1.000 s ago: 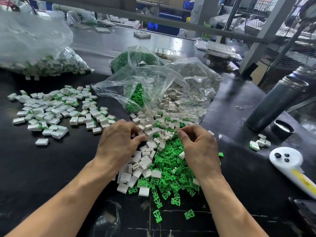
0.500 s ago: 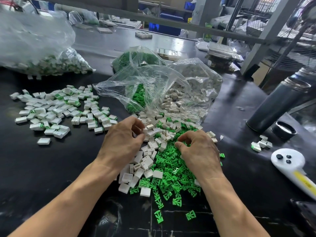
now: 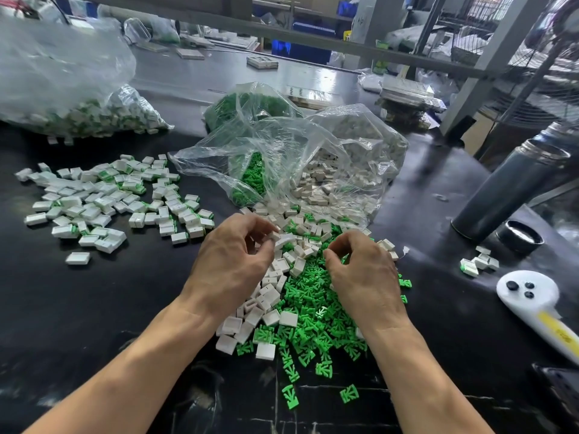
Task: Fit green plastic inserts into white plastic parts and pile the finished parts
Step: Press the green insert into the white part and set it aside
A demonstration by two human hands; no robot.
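On the black table [image 3: 94, 308], left hand [image 3: 232, 264] pinches a white part [image 3: 275, 235] level

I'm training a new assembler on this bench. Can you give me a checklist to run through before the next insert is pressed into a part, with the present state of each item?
1. Left hand holds a small white plastic part: ok, pinched at the fingertips.
2. Right hand holds a green plastic insert: cannot tell, the curled fingers hide what is between them.
3. Loose green plastic inserts within reach: ok, heaped under the right hand.
4. Loose white plastic parts within reach: ok, beside the left hand.
5. Pile of finished white-and-green parts has room beside it on the black table: ok.
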